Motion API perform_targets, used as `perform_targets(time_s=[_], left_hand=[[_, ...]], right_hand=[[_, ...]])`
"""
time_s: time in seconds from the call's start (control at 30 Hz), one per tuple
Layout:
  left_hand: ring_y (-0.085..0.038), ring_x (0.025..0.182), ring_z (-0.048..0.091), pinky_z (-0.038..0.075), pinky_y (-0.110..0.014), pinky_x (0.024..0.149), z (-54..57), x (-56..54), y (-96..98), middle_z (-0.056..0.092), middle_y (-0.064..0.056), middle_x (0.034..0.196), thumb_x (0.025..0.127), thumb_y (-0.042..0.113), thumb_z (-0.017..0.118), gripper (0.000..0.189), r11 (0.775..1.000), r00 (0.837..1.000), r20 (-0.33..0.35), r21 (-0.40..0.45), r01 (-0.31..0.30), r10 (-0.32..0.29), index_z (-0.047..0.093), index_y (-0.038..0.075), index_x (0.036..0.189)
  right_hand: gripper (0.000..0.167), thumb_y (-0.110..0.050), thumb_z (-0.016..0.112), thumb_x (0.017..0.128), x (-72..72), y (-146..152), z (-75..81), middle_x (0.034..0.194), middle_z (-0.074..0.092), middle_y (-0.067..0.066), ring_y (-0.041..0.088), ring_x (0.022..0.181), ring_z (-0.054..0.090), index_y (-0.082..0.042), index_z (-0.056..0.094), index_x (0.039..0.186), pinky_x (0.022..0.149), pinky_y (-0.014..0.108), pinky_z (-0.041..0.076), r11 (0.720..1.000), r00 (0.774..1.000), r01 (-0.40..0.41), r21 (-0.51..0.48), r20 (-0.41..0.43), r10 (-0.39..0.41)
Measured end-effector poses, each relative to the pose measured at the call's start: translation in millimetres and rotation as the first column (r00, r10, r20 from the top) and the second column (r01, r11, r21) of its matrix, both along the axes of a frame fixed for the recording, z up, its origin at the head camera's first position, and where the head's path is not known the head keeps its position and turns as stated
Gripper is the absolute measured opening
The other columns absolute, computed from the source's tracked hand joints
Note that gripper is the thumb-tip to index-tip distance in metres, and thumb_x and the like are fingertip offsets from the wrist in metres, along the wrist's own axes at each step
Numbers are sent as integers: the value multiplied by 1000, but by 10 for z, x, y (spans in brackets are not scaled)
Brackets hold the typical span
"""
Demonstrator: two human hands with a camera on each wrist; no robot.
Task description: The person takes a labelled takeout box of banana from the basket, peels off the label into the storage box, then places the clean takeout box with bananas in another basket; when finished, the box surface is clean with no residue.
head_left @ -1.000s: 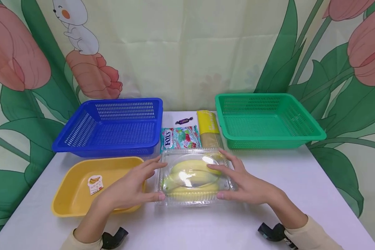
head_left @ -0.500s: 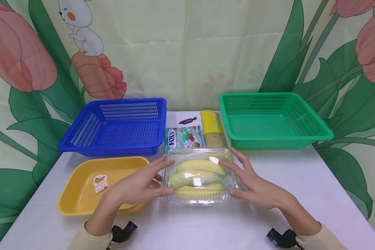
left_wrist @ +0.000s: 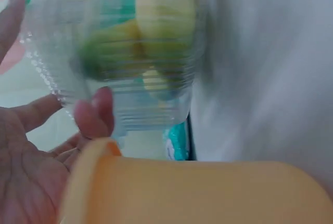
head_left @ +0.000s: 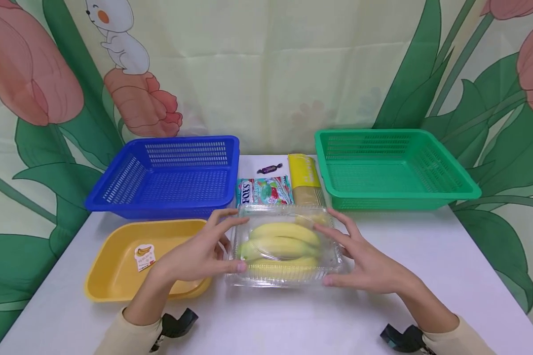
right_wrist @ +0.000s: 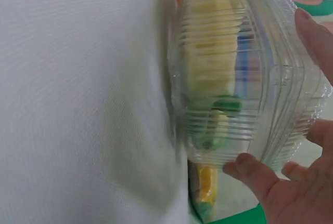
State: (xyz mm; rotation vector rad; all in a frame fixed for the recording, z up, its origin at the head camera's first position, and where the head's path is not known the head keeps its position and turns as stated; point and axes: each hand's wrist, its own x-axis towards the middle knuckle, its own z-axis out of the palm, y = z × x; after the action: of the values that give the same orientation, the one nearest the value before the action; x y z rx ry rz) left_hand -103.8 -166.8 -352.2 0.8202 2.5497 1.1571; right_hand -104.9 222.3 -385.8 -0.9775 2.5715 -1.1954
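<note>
A clear plastic clamshell box (head_left: 244, 222) sits at the middle of the table, its lid down over several yellow bananas (head_left: 282, 246). My left hand (head_left: 195, 254) grips its left side, thumb at the front corner and fingers by the back corner. On the opposite side my right hand (head_left: 366, 259) holds the box with spread fingers, thumb low at the front. In the left wrist view, fingertips (left_wrist: 96, 112) meet the ribbed wall. The right wrist view has my right fingers (right_wrist: 252, 174) against the box's side and rim.
Left of the box lies a yellow tray (head_left: 111, 266) with a banana sticker (head_left: 144, 256). Behind stand a blue basket (head_left: 177, 192) and a green basket (head_left: 395, 172). Between them are a FOX'S candy bag (head_left: 265, 191), a small purple-wrapped candy (head_left: 270, 168) and a yellow-topped packet (head_left: 304, 172).
The bright glare on the lid has faded. My left fingers have shifted toward the box's back corner. Both hands stay at the box's sides, and the head view has shifted slightly.
</note>
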Motion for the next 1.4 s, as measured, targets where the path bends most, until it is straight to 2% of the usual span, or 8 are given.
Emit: perform_targets(time_s=[0.17,0.33,0.47,0.67,0.83,1.0,1.17,1.4], left_hand=[[-18,93,57,55,-27,73,65,-6,52,7,1,169,83,41,87,86,999,999,-42,45,-4,6,41,32,155],[-19,94,52,53,-27,71,98,25,19,6,6,169,78,41,90,84,995,997,-52,91,-45,50,47,39,150],[-17,89,52,52,-27,69,97,37,-15,8,8,168,76,45,90,84,991,994,-89,126,-53,65,49,38,149],[-18,88,54,53,-29,68,152,42,-41,8,4,169,74,41,92,88,981,984,-158,186,-49,79,50,29,150],[-20,101,53,54,-30,71,233,39,-60,9,4,170,74,30,93,87,977,976,-188,199,-72,110,51,23,150],[-22,120,47,56,-31,75,244,33,-88,8,5,170,75,25,93,85,976,972,-205,204,-76,118,52,22,149],[-26,142,33,56,-31,79,249,5,-151,7,2,170,73,24,94,88,978,952,-278,194,-75,128,51,22,149],[-30,147,31,56,-35,83,268,-47,-257,8,1,171,72,21,95,89,976,932,-319,185,-118,173,51,27,149]], right_hand=[[94,-28,90,81,19,45,82,171,3,0,40,149,29,-24,38,159,97,64,52,997,999,39,-60,-15,-40],[93,-28,91,80,-16,-1,197,171,6,0,38,151,27,-27,41,158,98,65,50,995,998,52,-82,-21,-54],[94,-28,92,78,-42,-42,296,171,8,-1,35,150,29,-29,42,158,99,59,52,996,998,44,-74,-48,-48],[94,-24,93,77,-107,-101,457,170,7,-2,30,148,33,-21,44,157,98,48,55,995,995,10,-97,-94,-19],[92,-23,93,77,-161,-157,519,171,7,-3,27,147,35,-22,45,156,99,44,55,994,993,-3,-109,-119,-10],[92,-24,93,77,-200,-199,527,171,7,-2,27,148,33,-22,46,155,99,42,55,993,991,-3,-115,-131,-12],[93,-25,94,76,-260,-287,562,171,6,-5,26,152,26,-26,45,156,100,46,54,992,988,-4,-128,-154,-16],[91,-25,93,77,-398,-449,608,171,7,-2,30,150,31,-22,46,155,99,47,56,989,980,-35,-147,-199,5]])
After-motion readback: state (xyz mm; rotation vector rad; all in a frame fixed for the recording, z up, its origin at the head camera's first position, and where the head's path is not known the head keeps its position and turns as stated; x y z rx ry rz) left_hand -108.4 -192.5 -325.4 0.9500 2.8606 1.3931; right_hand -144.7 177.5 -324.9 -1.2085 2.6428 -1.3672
